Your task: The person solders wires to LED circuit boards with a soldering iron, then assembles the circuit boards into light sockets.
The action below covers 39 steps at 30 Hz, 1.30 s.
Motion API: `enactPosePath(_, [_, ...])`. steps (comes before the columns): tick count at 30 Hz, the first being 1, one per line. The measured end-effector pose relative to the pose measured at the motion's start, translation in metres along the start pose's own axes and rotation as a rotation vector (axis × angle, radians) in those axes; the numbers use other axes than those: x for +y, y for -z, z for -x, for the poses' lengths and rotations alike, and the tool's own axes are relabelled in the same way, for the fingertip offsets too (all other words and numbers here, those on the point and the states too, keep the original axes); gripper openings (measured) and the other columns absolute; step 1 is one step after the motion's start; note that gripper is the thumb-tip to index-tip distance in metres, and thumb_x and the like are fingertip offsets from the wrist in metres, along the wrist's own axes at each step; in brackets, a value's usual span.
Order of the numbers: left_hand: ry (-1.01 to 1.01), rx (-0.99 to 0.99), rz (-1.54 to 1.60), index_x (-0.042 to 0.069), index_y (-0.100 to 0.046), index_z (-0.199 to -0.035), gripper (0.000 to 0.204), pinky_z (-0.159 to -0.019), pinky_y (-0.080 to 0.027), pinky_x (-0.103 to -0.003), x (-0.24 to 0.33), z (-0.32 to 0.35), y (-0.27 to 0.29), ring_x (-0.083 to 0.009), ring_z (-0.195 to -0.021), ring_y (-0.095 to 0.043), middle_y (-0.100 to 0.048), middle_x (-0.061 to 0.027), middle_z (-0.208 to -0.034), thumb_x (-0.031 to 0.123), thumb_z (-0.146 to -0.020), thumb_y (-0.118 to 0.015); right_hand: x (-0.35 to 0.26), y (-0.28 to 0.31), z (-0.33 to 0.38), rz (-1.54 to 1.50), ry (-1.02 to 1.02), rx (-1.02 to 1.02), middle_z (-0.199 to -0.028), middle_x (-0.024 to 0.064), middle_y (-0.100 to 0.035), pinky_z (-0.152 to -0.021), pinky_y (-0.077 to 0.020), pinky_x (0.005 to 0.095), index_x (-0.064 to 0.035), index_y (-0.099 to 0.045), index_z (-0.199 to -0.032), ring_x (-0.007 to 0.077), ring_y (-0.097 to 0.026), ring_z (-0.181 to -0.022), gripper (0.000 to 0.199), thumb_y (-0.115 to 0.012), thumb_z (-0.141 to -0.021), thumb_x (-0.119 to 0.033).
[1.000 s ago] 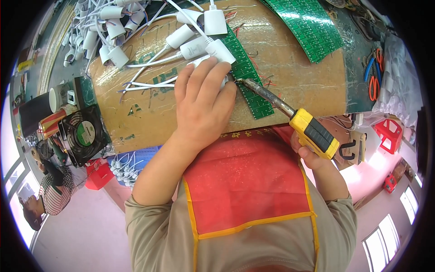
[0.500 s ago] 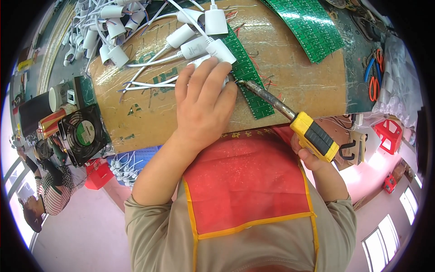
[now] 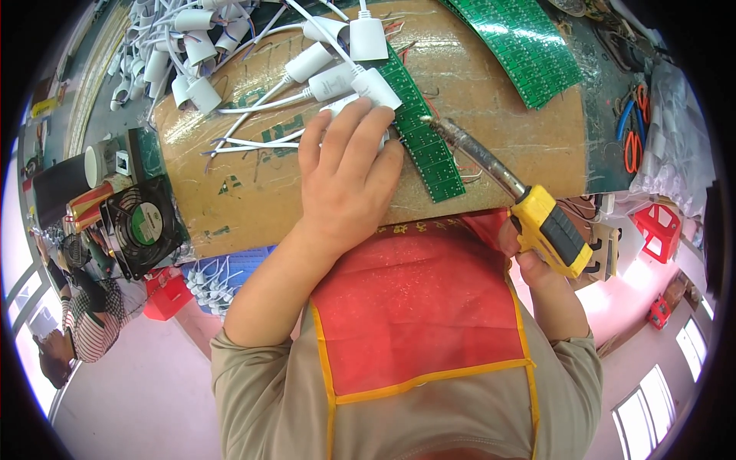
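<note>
My left hand [image 3: 349, 169] lies palm down with its fingers bent over a white plastic lamp-holder-like sleeve [image 3: 340, 105], partly hidden beneath them. It is beside a narrow green circuit board strip [image 3: 431, 159]. Several more white sleeves with cables [image 3: 309, 61] lie just beyond the fingers, some against the strip. On the right, my right hand [image 3: 530, 261] is closed round the yellow and black handle of a soldering gun [image 3: 553, 236]. Its metal tip points up and left and is above the strip's right edge; whether it touches is hard to tell.
A brown cardboard sheet [image 3: 506, 146] covers the bench. Stacked green circuit boards [image 3: 521, 54] lie at the far right, near blue- and orange-handled tools [image 3: 632, 142]. Far left is a heap of white sleeves [image 3: 199, 47]; nearer stands a black fan [image 3: 144, 225]. Another person [image 3: 92, 326] sits at left.
The soldering gun has moved right with my right hand, its tip drawing away from my left fingertips. My left hand has stayed almost in place.
</note>
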<state>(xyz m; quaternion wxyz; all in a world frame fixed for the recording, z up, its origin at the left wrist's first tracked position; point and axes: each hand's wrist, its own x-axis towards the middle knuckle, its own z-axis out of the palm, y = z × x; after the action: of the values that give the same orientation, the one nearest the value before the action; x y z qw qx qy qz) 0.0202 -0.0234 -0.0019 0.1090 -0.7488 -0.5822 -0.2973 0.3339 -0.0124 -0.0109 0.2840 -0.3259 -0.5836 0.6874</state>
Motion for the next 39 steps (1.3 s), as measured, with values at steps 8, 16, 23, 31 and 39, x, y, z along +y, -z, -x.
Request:
enactPosePath(8, [0.001, 0.004, -0.01, 0.013, -0.068, -0.085, 0.018, -0.1, -0.043, -0.046, -0.001, 0.001, -0.001, -0.0291, -0.113, -0.061, -0.063, -0.0081, -0.12, 0.008, -0.069, -0.072, -0.018, -0.014, -0.03, -0.204, -0.013, 0.114, -0.072, -0.0002, -0.048, -0.054, -0.0378, 0.0259, -0.0053, -0.05, -0.118, 0.0115, -0.046, -0.062, 0.056, -0.077, -0.085, -0.041])
enactPosePath(16, [0.014, 0.0, 0.016, 0.014, -0.067, -0.087, 0.02, -0.1, -0.041, -0.047, -0.002, -0.001, 0.003, -0.0295, -0.115, -0.06, -0.062, -0.0086, -0.121, 0.01, -0.069, -0.071, -0.012, -0.018, -0.05, -0.279, 0.037, 0.205, -0.072, 0.0007, -0.048, -0.055, -0.0396, 0.0278, 0.0005, -0.042, -0.139, 0.013, -0.046, -0.062, 0.076, -0.079, -0.084, -0.038])
enactPosePath(23, [0.044, -0.004, 0.039, 0.015, -0.066, -0.095, 0.027, -0.101, -0.04, -0.048, 0.001, -0.001, 0.005, -0.0296, -0.114, -0.059, -0.061, -0.0078, -0.121, 0.011, -0.069, -0.074, -0.006, -0.014, -0.05, -0.366, 0.03, 0.181, -0.072, 0.001, -0.048, -0.054, -0.04, 0.0282, 0.001, -0.041, -0.14, 0.0131, -0.047, -0.061, 0.072, -0.075, -0.087, -0.034])
enactPosePath(31, [0.145, -0.115, -0.256, 0.014, -0.07, -0.106, 0.033, -0.107, -0.037, -0.051, -0.101, -0.016, 0.056, -0.0364, -0.128, -0.049, -0.057, -0.0125, -0.132, 0.005, -0.074, -0.067, -0.005, -0.016, -0.05, -0.37, 0.056, 0.181, -0.073, 0.0011, -0.048, -0.055, -0.0405, 0.0281, 0.001, -0.04, -0.14, 0.013, -0.047, -0.061, 0.073, -0.075, -0.087, -0.035])
enactPosePath(39, [0.204, -0.256, -0.507, 0.018, -0.069, -0.112, 0.037, -0.114, -0.031, -0.052, -0.148, -0.008, 0.085, -0.0285, -0.137, -0.045, -0.056, -0.0049, -0.14, 0.01, -0.076, -0.073, -0.007, -0.02, -0.052, -0.37, 0.029, 0.209, -0.073, 0.0016, -0.047, -0.056, -0.04, 0.0285, 0.0003, -0.041, -0.139, 0.0131, -0.045, -0.061, 0.073, -0.076, -0.086, -0.036])
